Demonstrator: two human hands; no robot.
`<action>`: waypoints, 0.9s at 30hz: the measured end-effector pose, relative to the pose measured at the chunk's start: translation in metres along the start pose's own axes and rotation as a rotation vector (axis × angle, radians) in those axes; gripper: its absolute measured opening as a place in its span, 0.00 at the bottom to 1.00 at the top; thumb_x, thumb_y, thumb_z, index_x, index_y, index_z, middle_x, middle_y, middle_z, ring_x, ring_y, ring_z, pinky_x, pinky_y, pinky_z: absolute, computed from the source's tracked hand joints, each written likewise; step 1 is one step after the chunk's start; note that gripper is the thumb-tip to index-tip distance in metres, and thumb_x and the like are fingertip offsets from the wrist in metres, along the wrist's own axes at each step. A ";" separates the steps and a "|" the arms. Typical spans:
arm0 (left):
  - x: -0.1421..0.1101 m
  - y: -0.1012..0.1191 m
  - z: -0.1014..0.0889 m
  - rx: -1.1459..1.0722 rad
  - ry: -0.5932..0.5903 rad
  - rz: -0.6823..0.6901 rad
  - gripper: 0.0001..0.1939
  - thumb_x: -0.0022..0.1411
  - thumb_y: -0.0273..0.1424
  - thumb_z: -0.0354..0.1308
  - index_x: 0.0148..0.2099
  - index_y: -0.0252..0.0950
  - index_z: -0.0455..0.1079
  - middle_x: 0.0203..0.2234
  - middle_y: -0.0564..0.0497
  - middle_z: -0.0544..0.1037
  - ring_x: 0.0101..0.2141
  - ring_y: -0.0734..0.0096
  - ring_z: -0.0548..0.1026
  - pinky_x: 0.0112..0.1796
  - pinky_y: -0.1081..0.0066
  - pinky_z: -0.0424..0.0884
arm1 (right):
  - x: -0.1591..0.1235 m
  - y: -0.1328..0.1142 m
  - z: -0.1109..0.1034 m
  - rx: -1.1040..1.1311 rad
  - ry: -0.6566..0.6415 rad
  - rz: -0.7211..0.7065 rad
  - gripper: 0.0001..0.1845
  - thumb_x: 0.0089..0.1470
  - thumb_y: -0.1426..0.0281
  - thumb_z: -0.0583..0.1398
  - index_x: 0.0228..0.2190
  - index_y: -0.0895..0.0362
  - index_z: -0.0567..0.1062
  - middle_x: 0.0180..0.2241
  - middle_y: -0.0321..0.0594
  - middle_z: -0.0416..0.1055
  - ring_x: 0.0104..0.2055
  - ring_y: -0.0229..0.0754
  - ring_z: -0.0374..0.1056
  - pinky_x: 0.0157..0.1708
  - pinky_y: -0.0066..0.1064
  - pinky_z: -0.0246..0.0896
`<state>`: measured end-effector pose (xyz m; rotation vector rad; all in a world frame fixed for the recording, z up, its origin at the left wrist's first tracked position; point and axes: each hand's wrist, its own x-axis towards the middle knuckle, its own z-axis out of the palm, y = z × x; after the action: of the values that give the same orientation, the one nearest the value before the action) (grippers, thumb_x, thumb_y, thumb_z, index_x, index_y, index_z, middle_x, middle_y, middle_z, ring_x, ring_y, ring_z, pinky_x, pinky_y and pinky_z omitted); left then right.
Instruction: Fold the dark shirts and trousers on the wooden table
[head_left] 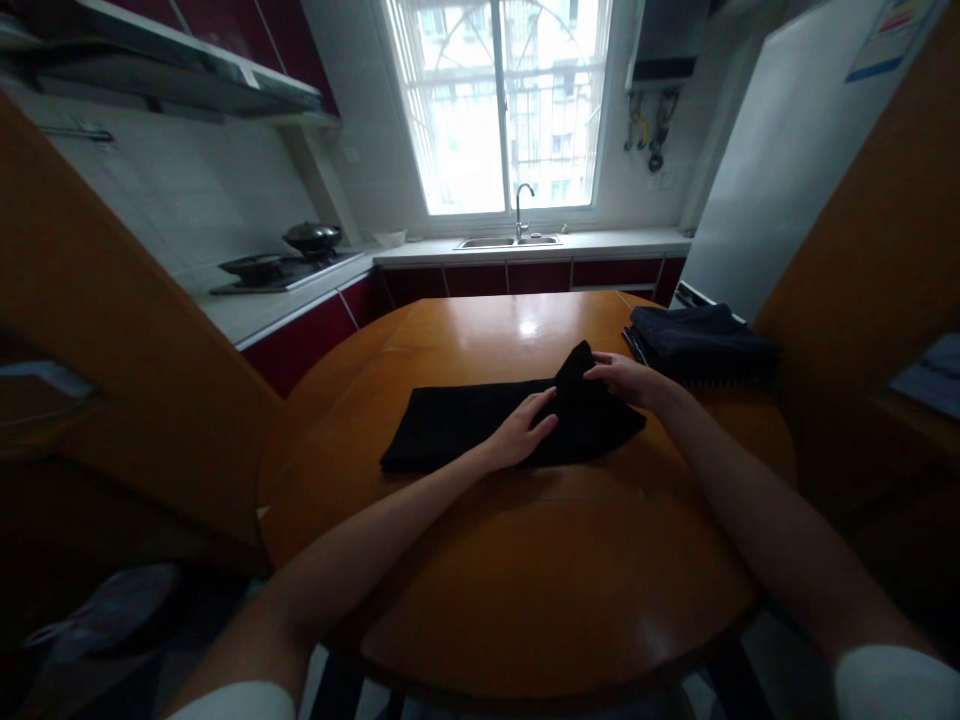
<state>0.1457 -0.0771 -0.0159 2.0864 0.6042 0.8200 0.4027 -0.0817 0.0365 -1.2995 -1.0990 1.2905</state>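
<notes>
A black folded garment (465, 420) lies flat across the middle of the wooden table, its exact kind hard to make out. My left hand (523, 430) rests on top of it with fingers stretched out and the thumb apart. At the garment's right part, my right hand (622, 378) pinches a raised corner between thumb and fingers. That corner stands up in a point above the rest of the cloth, while the right end lies on the table.
The round wooden table (480, 570) fills the middle. A stack of dark folded clothes (694, 340) sits at its right back edge. Behind stand a counter with a sink (510, 242), a stove with a pan (255, 266) and a wok (312, 236), and a fridge (795, 150) at right.
</notes>
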 end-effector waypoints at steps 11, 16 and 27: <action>0.007 -0.007 0.001 -0.339 0.289 -0.151 0.38 0.65 0.28 0.61 0.73 0.44 0.54 0.62 0.45 0.71 0.59 0.58 0.71 0.60 0.59 0.65 | -0.005 0.041 0.107 0.189 0.087 -0.060 0.17 0.60 0.68 0.59 0.51 0.54 0.66 0.25 0.32 0.73 0.25 0.37 0.71 0.27 0.27 0.69; 0.010 -0.009 -0.005 -0.167 0.265 -0.178 0.21 0.63 0.26 0.60 0.58 0.35 0.76 0.55 0.42 0.78 0.57 0.53 0.73 0.63 0.55 0.61 | -0.007 0.046 0.110 0.285 0.200 -0.150 0.14 0.63 0.60 0.51 0.47 0.51 0.66 0.27 0.33 0.72 0.29 0.39 0.72 0.30 0.28 0.68; 0.020 0.042 -0.055 -0.518 0.217 -0.305 0.36 0.57 0.18 0.64 0.68 0.36 0.65 0.52 0.42 0.80 0.46 0.61 0.80 0.52 0.59 0.76 | 0.009 0.047 0.079 0.006 0.383 -0.312 0.25 0.59 0.57 0.47 0.51 0.56 0.70 0.51 0.51 0.74 0.52 0.46 0.72 0.44 0.32 0.68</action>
<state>0.1252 -0.0601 0.0508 1.4089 0.7160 0.9147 0.3226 -0.0757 -0.0090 -1.2481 -0.9744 0.7748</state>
